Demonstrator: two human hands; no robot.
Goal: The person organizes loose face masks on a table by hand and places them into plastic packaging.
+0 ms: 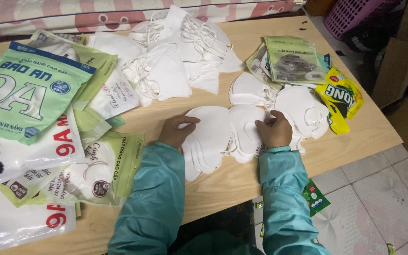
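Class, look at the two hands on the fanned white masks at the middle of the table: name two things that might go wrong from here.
1. The left hand and right hand press a loosely fanned stack of white masks; it may slide apart.
2. That stack sits near the table edge, so masks might slip to the floor.
3. Ear loops in the mask pile behind look tangled and may snag.
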